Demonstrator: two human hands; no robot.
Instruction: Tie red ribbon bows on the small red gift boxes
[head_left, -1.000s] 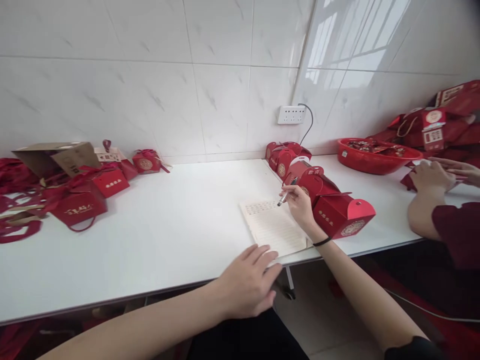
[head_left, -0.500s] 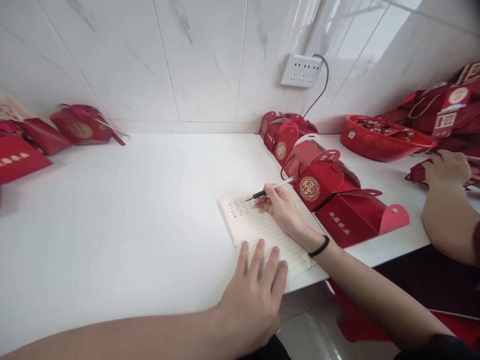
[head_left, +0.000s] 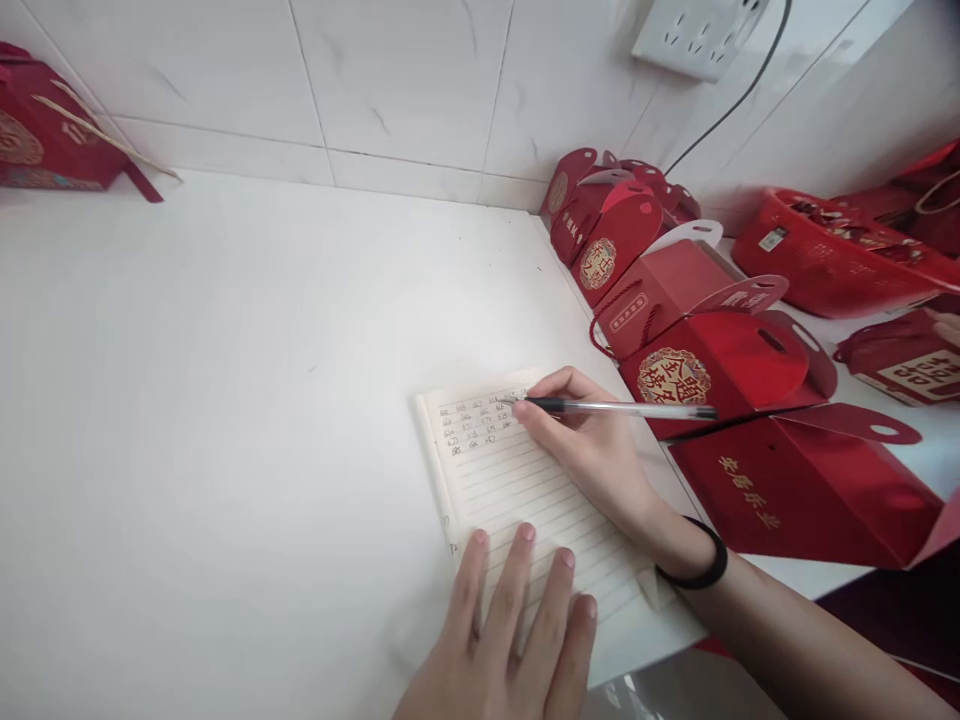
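Note:
A lined notebook (head_left: 517, 485) lies on the white table (head_left: 247, 400), with rows of handwritten numbers near the top of its page. My right hand (head_left: 592, 450) is closed round a clear pen (head_left: 637, 408) with a black grip. The pen tip is at the upper right of the page, by the top row of writing, partly hidden by the fingers. A black band (head_left: 701, 555) circles my right wrist. Flat on the lower part of the page rests my left hand (head_left: 510, 640), fingers spread, holding nothing.
Several red gift boxes (head_left: 795, 480) line the table right of the notebook. Behind them stand a red basin (head_left: 840, 250) of small wrapped items and another red box (head_left: 907, 355), touched by another person's fingers. A red box (head_left: 52, 130) sits far left. A socket strip (head_left: 701, 35) is on the wall.
The view has moved closer to the notebook. My right hand has shifted the pen to the page's upper right, and the pen now leans flatter. My left hand stays on the page.

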